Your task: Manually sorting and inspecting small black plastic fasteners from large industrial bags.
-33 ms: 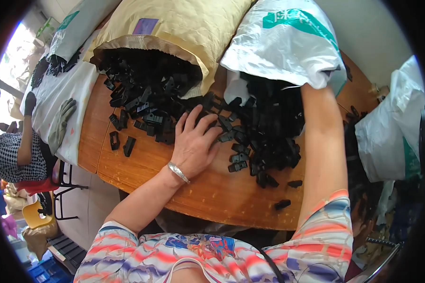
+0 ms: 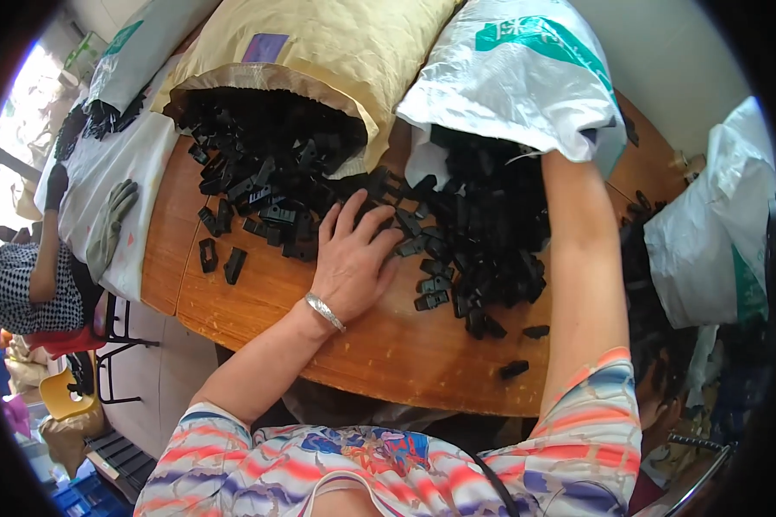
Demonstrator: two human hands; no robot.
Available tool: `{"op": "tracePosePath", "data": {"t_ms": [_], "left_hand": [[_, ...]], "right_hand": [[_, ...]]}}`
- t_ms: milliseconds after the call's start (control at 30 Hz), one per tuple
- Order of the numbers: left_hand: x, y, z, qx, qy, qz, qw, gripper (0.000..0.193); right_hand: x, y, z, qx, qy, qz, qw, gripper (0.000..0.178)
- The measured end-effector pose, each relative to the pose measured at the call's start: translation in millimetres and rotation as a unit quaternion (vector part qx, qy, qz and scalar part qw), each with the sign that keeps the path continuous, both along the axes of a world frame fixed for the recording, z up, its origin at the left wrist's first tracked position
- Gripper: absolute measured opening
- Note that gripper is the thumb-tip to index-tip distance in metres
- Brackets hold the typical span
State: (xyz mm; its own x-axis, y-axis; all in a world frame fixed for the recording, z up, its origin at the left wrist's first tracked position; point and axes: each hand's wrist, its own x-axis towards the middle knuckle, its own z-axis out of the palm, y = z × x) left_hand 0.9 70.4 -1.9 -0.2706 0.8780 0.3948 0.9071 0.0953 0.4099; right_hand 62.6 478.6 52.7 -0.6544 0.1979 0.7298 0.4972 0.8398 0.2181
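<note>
Tan sack, purple label, far left; white sack, green print, far right. Left hand flat, grip wide, on black plastic parts mid-counter. Right hand inside white sack, grip hidden: cannot tell.

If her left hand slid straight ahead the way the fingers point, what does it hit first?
Probably the loose black plastic parts spilling from the tan sack. The left hand lies flat, fingertips already at the pile's near edge, so contact looks almost immediate.
</note>
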Motion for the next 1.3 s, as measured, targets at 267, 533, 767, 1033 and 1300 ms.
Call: {"op": "tracePosePath", "data": {"t_ms": [267, 533, 767, 1033, 1300], "left_hand": [[2, 2, -1, 0.028, 0.016, -0.005, 0.999, 0.025], [1, 1, -1, 0.038, 0.027, -0.001, 0.999, 0.025], [6, 0, -2, 0.028, 0.023, -0.011, 0.999, 0.026], [3, 4, -1, 0.035, 0.029, -0.003, 0.999, 0.024], [-1, -1, -9, 0.045, 0.03, 0.0, 0.999, 0.024]], "right_hand": [[0, -56, -14, -0.003, -0.004, -0.016, 1.0, 0.046], [11, -114, -5, -0.351, -0.074, -0.119, 0.926, 0.066], [67, -63, 20, -0.398, 0.087, 0.225, 0.885, 0.067], [71, -52, 4, -0.325, 0.059, 0.07, 0.941, 0.066], [75, -93, -1, -0.236, 0.023, -0.09, 0.967, 0.066]]}}
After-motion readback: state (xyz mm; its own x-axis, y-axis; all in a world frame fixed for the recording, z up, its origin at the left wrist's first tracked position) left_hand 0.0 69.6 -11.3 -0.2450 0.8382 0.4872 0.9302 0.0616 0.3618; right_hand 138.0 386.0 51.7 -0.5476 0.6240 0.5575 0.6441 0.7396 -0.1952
